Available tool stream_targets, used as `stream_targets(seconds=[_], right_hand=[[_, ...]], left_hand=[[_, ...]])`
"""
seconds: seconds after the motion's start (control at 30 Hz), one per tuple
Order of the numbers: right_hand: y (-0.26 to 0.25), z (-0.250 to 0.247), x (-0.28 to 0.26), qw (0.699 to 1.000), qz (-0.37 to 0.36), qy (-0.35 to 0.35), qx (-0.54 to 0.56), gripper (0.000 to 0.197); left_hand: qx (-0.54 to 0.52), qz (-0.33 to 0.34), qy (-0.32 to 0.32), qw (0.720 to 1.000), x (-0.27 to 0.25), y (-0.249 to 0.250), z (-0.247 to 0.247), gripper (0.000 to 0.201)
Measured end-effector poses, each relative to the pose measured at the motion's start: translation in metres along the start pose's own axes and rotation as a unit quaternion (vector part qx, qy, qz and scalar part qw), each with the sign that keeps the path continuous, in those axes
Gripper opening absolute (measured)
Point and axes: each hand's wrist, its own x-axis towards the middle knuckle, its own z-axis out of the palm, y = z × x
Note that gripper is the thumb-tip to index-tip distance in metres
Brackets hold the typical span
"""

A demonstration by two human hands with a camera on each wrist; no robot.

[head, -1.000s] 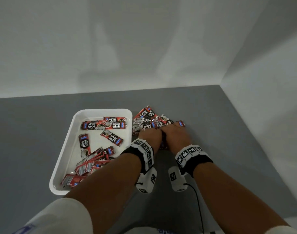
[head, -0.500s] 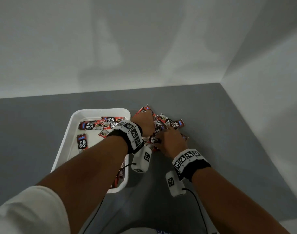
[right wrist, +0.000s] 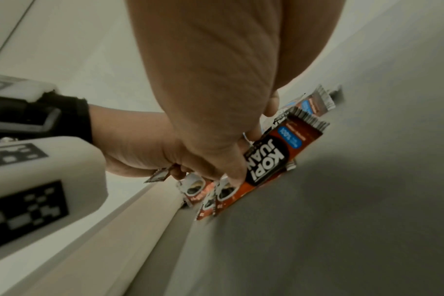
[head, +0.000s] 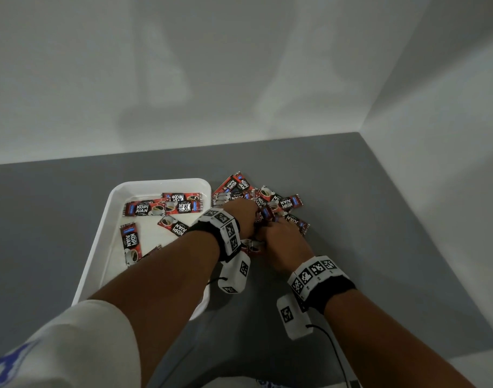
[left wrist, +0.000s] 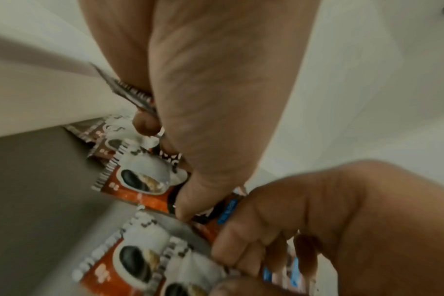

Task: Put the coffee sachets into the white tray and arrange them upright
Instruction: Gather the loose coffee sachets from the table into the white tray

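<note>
The white tray [head: 161,182] sits left of centre with several red-and-black coffee sachets [head: 144,210] lying flat in it. To its right a loose pile of sachets [head: 284,201] lies on the grey table. My left hand [head: 246,217] reaches over the tray's right rim into the pile, and its curled fingers [left wrist: 145,124] grip sachets [left wrist: 139,180]. My right hand [head: 281,239] is at the pile's near edge, pinching a small bundle of sachets [right wrist: 266,160] stood on edge. The two hands touch. My left forearm hides the near half of the tray.
White walls close the table at the back and on the right [head: 436,163]. Bare grey table [head: 380,275] lies right of the pile and in front of it. The tray's outer wall [right wrist: 114,230] runs right beside the hands.
My left hand has moved from the pile's near edge farther up into the pile, and its forearm now crosses the tray. My right hand has stayed at the near edge.
</note>
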Motion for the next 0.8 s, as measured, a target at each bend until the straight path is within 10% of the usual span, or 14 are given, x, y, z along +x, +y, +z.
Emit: stream_targets(seconds=[0.3,0.5,0.8], right_hand=[[0.002,-0.024,-0.013,0.984,0.045,0.018,0.170,0.017],[0.037,-0.050,-0.007,0.968,0.176,0.020,0.180,0.012],[0.038,-0.050,0.017,0.977,0.139,0.012,0.160,0.015]], left_hand=[[-0.152,-0.035,0.080,0.985,-0.001,-0.002,-0.015,0.023],[-0.036,-0.023,0.023,0.999,0.006,0.004,-0.003,0.021],[-0.060,-0.034,0.045,0.997,0.004,0.002,0.005,0.039]])
